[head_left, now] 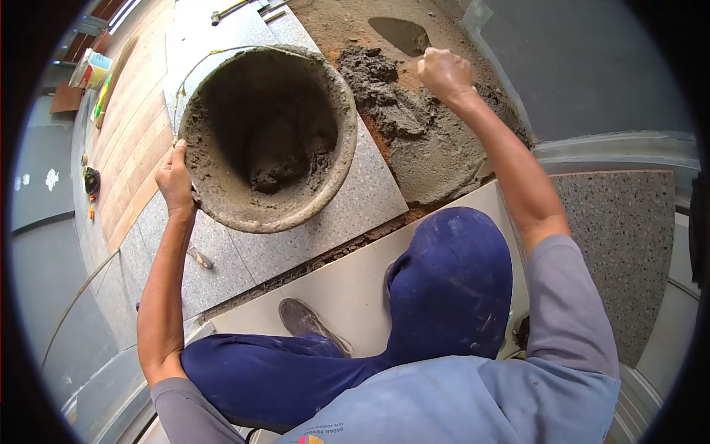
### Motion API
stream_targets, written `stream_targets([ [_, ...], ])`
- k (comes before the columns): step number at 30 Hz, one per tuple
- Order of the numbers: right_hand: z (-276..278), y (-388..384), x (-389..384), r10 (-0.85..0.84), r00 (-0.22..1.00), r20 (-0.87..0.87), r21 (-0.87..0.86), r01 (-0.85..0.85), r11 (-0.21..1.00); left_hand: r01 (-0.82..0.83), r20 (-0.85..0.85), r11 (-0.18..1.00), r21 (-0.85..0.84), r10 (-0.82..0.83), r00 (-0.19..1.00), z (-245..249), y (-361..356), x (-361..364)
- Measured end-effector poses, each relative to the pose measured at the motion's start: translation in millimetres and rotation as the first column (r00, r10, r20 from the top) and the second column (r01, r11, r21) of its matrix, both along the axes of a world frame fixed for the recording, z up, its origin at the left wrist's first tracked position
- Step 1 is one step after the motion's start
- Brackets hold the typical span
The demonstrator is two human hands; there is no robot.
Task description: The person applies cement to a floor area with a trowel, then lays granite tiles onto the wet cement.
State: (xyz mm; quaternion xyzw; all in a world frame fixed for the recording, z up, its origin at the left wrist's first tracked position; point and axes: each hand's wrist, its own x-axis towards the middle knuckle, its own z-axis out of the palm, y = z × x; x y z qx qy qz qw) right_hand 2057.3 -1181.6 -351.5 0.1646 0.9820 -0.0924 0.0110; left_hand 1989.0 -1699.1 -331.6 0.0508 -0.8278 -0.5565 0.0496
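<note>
My left hand (pixel 176 177) grips the rim of a mortar-caked bucket (pixel 336 166), near where its thin wire handle joins. The bucket is tilted so its mouth faces me, with wet mortar (pixel 274 174) lying inside. In my right hand (pixel 447 74), closed in a fist, is a trowel (pixel 403 35); its blade points away to the upper left over the sandy ground, and its handle is hidden by my fingers. Below that hand, a heap of wet grey mortar (pixel 414 126) is partly spread out beside the tiles.
Speckled grey tiles (pixel 370 185) lie under and around the bucket. A hammer (pixel 225 12) rests at the top, and a small hand tool (pixel 200 257) lies on the tiles. A loose dark tile (pixel 614 244) is at right. My shoe (pixel 310 323) stands on a pale floor strip.
</note>
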Motion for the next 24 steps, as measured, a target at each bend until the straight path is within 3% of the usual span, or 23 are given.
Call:
stream_targets([
  [3,0,18,0,0.003,0.993,-0.114,-0.045,-0.008,0.999,0.028,-0.031,1.000,0.000,-0.028,0.999,12,15,-2],
  [4,-10,26,-5,-0.111,0.993,-0.042,-0.268,0.095,0.959,0.040,-0.026,0.998,-0.056,-0.041,0.999,14,14,-2],
  [6,-35,34,-21,-0.263,0.953,0.152,-0.644,0.298,0.704,0.057,-0.024,0.983,-0.174,-0.062,0.998,14,6,0],
  [8,-26,26,-21,-0.239,0.949,0.208,-0.720,0.314,0.619,-0.008,-0.068,0.971,-0.238,-0.009,0.998,9,2,11],
  [10,-47,23,-34,-0.244,0.934,0.262,-0.761,0.356,0.542,0.038,-0.003,0.999,0.003,-0.038,0.999,-2,-9,7],
  [11,-67,24,-45,-0.239,0.923,0.302,-0.766,0.384,0.515,0.038,0.002,0.999,0.000,-0.038,0.999,-5,-14,5],
  [14,-98,20,-69,-0.190,0.903,0.385,-0.663,0.414,0.623,0.029,0.032,0.999,-0.021,-0.029,0.999,-6,-14,3],
  [18,-88,8,-82,-0.157,0.943,0.294,-0.442,0.279,0.852,0.035,0.023,0.996,-0.079,-0.034,0.999,-9,-20,1],
  [21,-64,-5,-61,-0.165,0.966,0.200,-0.353,0.228,0.907,0.035,0.048,0.998,-0.046,-0.033,0.998,-14,-23,-1],
  [23,-68,-11,-45,-0.141,0.989,0.041,-0.265,0.147,0.953,0.018,0.102,0.999,-0.028,-0.015,0.995,-8,-19,2],
  [24,-61,-15,-36,-0.090,0.992,0.091,-0.257,0.111,0.960,0.019,0.083,0.999,-0.031,-0.016,0.996,-10,-18,2],
])
